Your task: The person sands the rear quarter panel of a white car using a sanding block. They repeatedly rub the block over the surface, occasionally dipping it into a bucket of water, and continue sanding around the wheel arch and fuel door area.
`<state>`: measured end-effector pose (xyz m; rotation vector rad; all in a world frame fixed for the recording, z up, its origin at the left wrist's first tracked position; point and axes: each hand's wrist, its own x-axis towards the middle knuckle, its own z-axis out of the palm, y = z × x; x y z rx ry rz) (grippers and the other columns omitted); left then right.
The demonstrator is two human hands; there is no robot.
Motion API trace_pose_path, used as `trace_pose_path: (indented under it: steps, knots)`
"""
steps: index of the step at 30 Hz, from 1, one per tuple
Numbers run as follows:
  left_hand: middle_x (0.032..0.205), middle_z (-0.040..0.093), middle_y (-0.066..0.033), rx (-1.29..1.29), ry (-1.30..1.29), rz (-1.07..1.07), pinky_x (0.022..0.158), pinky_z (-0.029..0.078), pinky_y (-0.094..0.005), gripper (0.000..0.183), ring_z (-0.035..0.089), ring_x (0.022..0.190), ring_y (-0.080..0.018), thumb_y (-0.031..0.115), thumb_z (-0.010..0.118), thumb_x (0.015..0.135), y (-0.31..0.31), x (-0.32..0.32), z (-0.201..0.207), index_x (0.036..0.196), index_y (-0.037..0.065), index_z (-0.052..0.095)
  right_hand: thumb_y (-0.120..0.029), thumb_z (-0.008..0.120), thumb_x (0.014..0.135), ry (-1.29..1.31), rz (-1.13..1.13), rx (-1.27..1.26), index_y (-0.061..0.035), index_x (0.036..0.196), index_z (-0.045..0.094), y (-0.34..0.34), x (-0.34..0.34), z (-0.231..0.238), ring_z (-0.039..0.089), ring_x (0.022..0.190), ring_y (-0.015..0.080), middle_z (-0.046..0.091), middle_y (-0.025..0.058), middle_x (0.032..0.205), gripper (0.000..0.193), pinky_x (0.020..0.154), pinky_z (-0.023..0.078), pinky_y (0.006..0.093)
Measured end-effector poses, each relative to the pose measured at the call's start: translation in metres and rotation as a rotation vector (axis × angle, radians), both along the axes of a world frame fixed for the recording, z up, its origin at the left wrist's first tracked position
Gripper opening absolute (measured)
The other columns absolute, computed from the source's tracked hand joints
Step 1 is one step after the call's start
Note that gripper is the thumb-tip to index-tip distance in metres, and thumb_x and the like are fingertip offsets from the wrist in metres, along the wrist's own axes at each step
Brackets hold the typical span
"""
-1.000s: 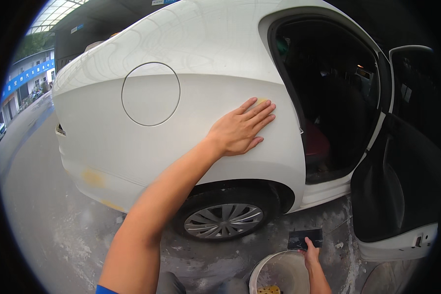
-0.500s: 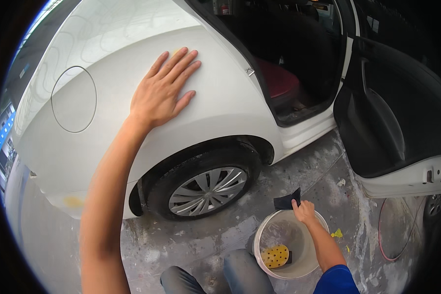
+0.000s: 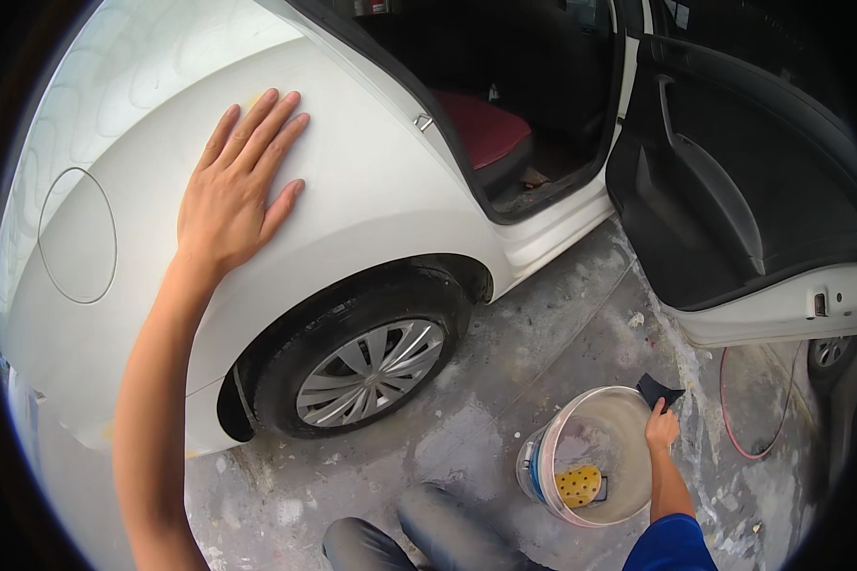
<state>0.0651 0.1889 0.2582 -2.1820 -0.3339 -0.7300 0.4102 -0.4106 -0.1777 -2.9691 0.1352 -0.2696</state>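
Observation:
My left hand [image 3: 233, 186] lies flat on the white rear side panel [image 3: 362, 181] of a car, fingers stretched out and thumb apart. A small yellowish patch shows on the paint by its fingertips. Low on the right, my right hand [image 3: 662, 430] pinches a dark folded sheet that looks like sandpaper [image 3: 655, 389]. It is held at the far right rim of a pale bucket [image 3: 533, 468]. Inside the bucket rests a yellow sanding pad with dark holes [image 3: 578, 485]; beside it is a small dark piece I cannot make out.
Below the panel is the rear wheel [image 3: 371, 366]. The rear door [image 3: 700, 228] stands wide open at the right, showing a red seat [image 3: 481, 128]. A round fuel flap [image 3: 78, 238] is at the left. A thin red hose [image 3: 733, 433] curves over the stained floor [image 3: 543, 333].
The view has swung right, so the car sits further left in the picture. My right hand has carried the dark sheet from the bucket's far rim to its right side. My left hand stays flat.

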Motion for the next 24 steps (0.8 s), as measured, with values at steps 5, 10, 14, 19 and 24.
trace_pose_path:
  steps: [5,10,14,19,24]
  knots:
    - [0.172,0.033,-0.0037,0.019,-0.006,-0.021,0.135,0.012,-0.0426,0.063,0.022,0.161,-0.0198,0.037,0.048,0.105,-0.002,0.000,-0.001,0.163,0.015,0.039,-0.063,0.031,0.107,0.146,-0.077,0.138,0.0097,0.117,0.071,0.015,0.029,0.002,0.065,0.120,0.0504,0.069,0.0362,0.123,0.084,0.105,0.048,0.0555]
    - [0.173,0.029,-0.0061,-0.027,0.086,-0.134,0.136,0.009,-0.0441,0.066,0.018,0.162,-0.0227,0.037,0.049,0.103,-0.001,0.007,-0.005,0.163,0.012,0.039,-0.059,0.055,0.102,-0.103,-0.090,0.883,0.0105,0.127,0.067,0.030,0.056,0.040,0.070,0.106,0.0481,0.070,0.0327,0.124,0.074,0.100,0.053,0.0522]
    - [0.174,0.028,-0.0103,-0.035,0.205,-0.114,0.135,0.007,-0.0463,0.073,0.016,0.163,-0.0262,0.044,0.050,0.100,-0.003,0.001,0.002,0.164,0.010,0.038,-0.018,0.075,0.094,0.085,0.034,1.688,-0.0007,0.113,0.072,0.219,-0.026,0.137,0.072,0.089,0.0224,0.074,0.0099,0.105,0.026,0.075,0.063,0.0399]
    - [0.174,0.028,-0.0128,0.131,0.205,-0.022,0.135,0.007,-0.0473,0.076,0.016,0.163,-0.0272,0.047,0.050,0.099,0.006,-0.014,0.003,0.165,0.010,0.036,-0.031,0.068,0.097,0.136,0.129,1.207,0.0068,0.115,0.069,0.383,-0.128,0.158,0.066,0.116,0.0495,0.071,0.0331,0.116,0.042,0.100,0.052,0.0531]
    - [0.173,0.029,-0.0124,0.234,0.217,0.020,0.134,0.010,-0.0485,0.074,0.019,0.163,-0.0271,0.045,0.047,0.099,0.010,0.000,-0.007,0.165,0.012,0.036,-0.019,0.055,0.105,0.068,0.193,1.433,0.0003,0.142,0.061,0.395,-0.162,0.113,0.067,0.119,0.0445,0.071,0.0289,0.124,0.042,0.103,0.052,0.0480]
